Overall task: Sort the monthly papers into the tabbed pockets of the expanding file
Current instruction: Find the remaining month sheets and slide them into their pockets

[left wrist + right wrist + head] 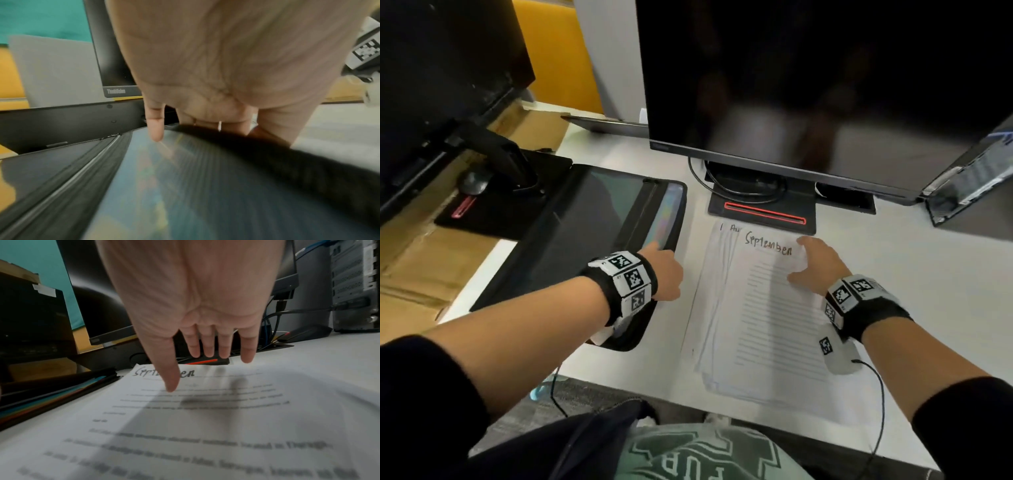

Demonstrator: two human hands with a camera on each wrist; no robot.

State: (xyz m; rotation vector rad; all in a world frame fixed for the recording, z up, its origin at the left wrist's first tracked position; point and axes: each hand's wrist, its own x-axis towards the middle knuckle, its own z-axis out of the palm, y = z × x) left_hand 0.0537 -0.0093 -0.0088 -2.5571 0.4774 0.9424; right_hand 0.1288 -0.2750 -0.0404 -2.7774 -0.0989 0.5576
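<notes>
A black expanding file point(585, 222) lies open on the left of the desk, its coloured tabbed pockets point(666, 216) facing right. My left hand point(664, 270) sits on the file's right edge. In the left wrist view its fingers point(205, 120) dip behind the black front wall point(287, 170), the thumb is outside it, and the little finger lies on the pockets point(174, 186). To the right lies a fanned stack of papers point(756, 325) with the "September" sheet point(205, 418) on top. My right hand point(808, 263) hovers over that sheet's top with fingers point(209, 344) spread and holds nothing.
A large monitor point(808, 85) stands behind the papers on a base point(762, 212) with a red stripe. A second monitor point(431, 85), its stand and a mouse point(474, 181) are at the far left. A computer case point(976, 178) stands at the right.
</notes>
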